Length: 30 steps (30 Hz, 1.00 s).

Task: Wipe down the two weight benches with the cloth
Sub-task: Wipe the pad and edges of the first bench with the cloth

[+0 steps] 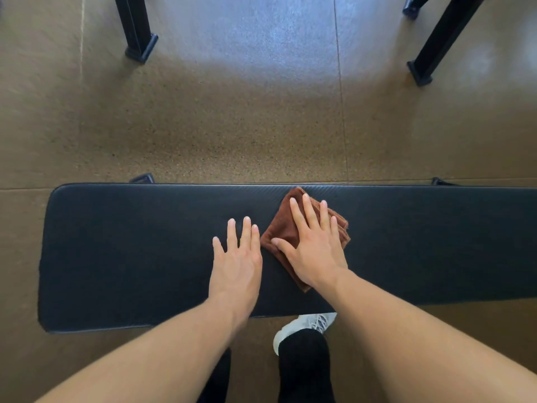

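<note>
A black padded weight bench [130,251] runs left to right across the view, its right end cut off by the frame. A folded brown cloth [283,228] lies on the pad near its far edge. My right hand [312,242] presses flat on the cloth with straight, spread fingers. My left hand [238,257] rests flat on the bare pad just left of the cloth, fingers straight. Only this one bench pad is in view.
The floor is speckled brown rubber [232,126] with seams. Black metal frame legs stand at the far left [136,27] and far right [436,39]. My leg and white shoe [305,327] are at the bench's near edge.
</note>
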Each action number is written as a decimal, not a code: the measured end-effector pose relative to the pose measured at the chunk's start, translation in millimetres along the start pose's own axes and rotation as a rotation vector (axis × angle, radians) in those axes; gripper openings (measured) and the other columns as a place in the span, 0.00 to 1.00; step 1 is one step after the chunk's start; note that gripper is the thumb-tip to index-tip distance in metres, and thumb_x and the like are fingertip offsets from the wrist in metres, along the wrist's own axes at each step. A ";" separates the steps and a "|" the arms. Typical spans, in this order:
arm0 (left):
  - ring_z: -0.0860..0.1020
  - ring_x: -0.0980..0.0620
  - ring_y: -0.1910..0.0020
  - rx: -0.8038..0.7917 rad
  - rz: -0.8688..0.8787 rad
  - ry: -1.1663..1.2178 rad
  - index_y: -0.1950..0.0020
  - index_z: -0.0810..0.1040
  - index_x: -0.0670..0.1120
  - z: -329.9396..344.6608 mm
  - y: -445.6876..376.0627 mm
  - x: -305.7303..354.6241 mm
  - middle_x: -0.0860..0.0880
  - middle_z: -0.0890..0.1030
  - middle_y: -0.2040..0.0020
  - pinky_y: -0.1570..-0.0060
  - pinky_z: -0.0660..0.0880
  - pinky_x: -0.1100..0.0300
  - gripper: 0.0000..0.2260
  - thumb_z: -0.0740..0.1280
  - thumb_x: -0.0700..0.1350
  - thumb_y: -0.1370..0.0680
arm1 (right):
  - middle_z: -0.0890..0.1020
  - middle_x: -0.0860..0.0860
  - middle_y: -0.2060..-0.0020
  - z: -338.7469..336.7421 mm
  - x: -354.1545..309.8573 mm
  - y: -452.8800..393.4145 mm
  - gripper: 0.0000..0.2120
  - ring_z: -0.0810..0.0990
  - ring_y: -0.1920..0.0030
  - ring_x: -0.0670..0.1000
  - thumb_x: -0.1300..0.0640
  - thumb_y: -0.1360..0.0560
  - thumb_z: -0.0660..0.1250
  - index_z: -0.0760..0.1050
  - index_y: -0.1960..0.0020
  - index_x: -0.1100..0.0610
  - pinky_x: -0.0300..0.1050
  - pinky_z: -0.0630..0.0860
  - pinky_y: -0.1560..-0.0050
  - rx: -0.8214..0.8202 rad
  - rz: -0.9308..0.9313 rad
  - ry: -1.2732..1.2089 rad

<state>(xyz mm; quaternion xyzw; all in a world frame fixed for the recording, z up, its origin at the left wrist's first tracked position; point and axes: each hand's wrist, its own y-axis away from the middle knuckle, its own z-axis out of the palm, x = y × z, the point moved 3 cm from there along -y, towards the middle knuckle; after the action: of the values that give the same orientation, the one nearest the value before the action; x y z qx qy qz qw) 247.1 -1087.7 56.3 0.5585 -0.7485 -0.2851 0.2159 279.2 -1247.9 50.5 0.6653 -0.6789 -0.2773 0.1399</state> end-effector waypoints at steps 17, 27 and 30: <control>0.40 0.36 0.19 0.012 -0.043 0.099 0.18 0.40 0.41 -7.7 2.4 9.7 0.40 0.40 0.17 0.22 0.56 0.42 0.56 0.76 0.60 0.28 | 0.59 0.49 0.18 38.9 33.3 66.8 0.37 0.53 0.17 0.50 0.45 0.21 0.67 0.55 0.17 0.50 0.53 0.51 0.18 0.232 -0.204 -0.151; 0.69 0.55 0.29 0.343 -0.215 1.048 0.28 0.69 0.58 -20.2 6.6 47.2 0.57 0.74 0.30 0.32 0.69 0.56 0.29 0.74 0.57 0.26 | 0.82 0.42 0.57 -25.2 37.7 50.8 0.07 0.82 0.56 0.49 0.47 0.17 0.57 0.73 0.46 0.43 0.53 0.80 0.53 0.314 0.030 -0.733; 0.79 0.63 0.46 0.190 -0.278 1.428 0.37 0.74 0.60 -27.0 -0.1 51.0 0.61 0.82 0.47 0.48 0.73 0.67 0.24 0.78 0.48 0.29 | 0.83 0.43 0.59 -37.2 39.9 45.1 0.05 0.82 0.55 0.48 0.51 0.18 0.62 0.77 0.50 0.45 0.56 0.80 0.50 0.321 0.118 -0.985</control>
<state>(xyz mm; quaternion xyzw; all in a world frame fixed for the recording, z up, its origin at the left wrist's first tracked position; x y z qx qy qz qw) 250.1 -1141.7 76.6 0.7142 -0.3691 0.1898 0.5636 259.8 -1295.9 98.9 0.4298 -0.7345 -0.4416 -0.2843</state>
